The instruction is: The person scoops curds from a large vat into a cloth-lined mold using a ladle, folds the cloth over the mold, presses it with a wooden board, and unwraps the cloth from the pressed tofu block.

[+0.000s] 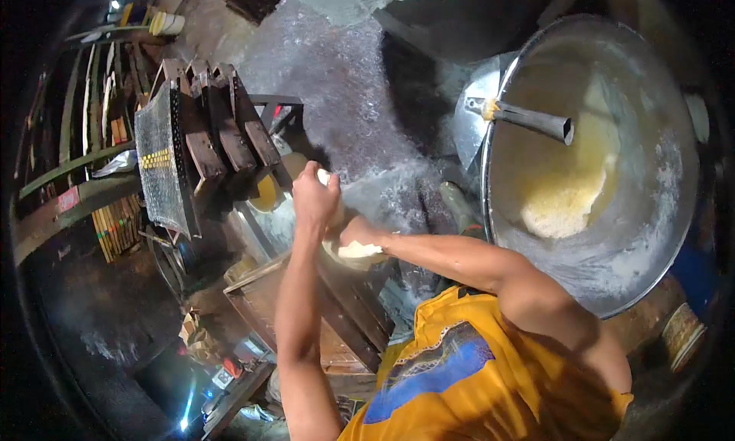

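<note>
My left hand (316, 199) is closed, its fingers wrapped round a pale, dough-like piece (324, 178) that shows at the knuckles. Just below and to the right, my right hand (360, 233) is bent inward close to it, most of its fingers hidden. A larger fold of the same pale dough (357, 251) hangs at my right wrist. Both hands are above a wooden box (306, 307) and beside dark wooden slats (222, 135) on a machine. Near the slats is a yellow round thing (266, 194).
On the right stands a large metal mixing bowl (490, 204) with a pale yellow mass (566, 204) and a metal mixer arm (536, 121). A mesh panel (162, 165) fronts the slatted machine. The floor (329, 73) is dusted white. Wooden racks (92, 119) stand far left.
</note>
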{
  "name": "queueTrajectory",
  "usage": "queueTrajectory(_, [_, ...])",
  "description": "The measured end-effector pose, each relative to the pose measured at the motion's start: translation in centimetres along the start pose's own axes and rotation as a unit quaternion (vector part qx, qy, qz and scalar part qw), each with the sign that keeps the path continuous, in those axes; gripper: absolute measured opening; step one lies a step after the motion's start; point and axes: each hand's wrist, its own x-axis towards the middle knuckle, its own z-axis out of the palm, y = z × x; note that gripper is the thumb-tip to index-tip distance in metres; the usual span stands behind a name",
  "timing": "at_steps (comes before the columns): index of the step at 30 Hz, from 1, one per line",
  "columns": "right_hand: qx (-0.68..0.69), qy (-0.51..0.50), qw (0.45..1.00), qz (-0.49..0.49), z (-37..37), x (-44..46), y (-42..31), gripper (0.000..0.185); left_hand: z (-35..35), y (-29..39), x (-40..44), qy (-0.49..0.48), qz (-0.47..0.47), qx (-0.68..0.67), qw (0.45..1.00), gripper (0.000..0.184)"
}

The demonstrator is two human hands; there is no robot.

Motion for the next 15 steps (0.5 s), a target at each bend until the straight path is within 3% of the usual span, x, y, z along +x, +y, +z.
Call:
queueTrajectory(3, [0.004, -0.015, 0.999, -0.042, 0.6, -0.9, -0.3, 0.045, 1.6, -1.8, -0.9, -0.006, -0.026, 0.059, 0.998, 0.029])
queueTrajectory(6, [0.014, -0.018, 0.999, 0.049, -0.2, -1.6, -3.7, 0.048, 3.1, -8.5, -1.3, 0.017, -0.054, -0.109, 0.992, 0.031])
queueTrajectory(7, [0.016, -0.059, 0.998, -0.012, -0.6, -1.3, -4.0, 0.065, 1.0, -8.3, -1.6, -0.026, -0.141, -0.282, 0.949, 0.034])
queueTrajectory(8, [0.036, -0.112, 0.993, -0.017, -1.1, -1.1, -4.2, 0.067, -1.2, -8.1, -2.8, -0.039, -0.122, -0.524, 0.842, 0.038])
queueTrajectory(9, [0.056, -0.165, 0.984, -0.020, -1.7, -1.1, -5.3, 0.069, -2.9, -6.1, -4.7, 0.010, -0.113, -0.670, 0.734, 0.042])
queueTrajectory(10, [0.043, -0.198, 0.978, -0.048, -1.8, -1.2, -6.0, 0.069, -3.5, -5.6, -6.7, 0.026, -0.103, -0.747, 0.656, 0.052])
queueTrajectory(11, [0.028, -0.168, 0.980, -0.107, -1.7, -1.6, -7.3, 0.070, -4.1, -5.1, -8.7, 0.040, -0.091, -0.815, 0.571, 0.062])
queueTrajectory(12, [0.015, -0.138, 0.976, -0.165, -1.4, -2.1, -9.0, 0.071, -4.2, -5.4, -10.1, 0.021, -0.084, -0.836, 0.542, 0.077])
queueTrajectory(14, [-0.079, -0.051, 0.955, -0.281, -0.9, -3.6, -12.7, 0.075, -2.9, -5.5, -12.0, 0.013, -0.032, -0.875, 0.483, 0.082])
queueTrajectory(15, [-0.125, -0.062, 0.935, -0.326, -0.7, -4.2, -13.7, 0.077, -2.2, -5.3, -12.5, 0.013, 0.010, -0.893, 0.449, 0.085])
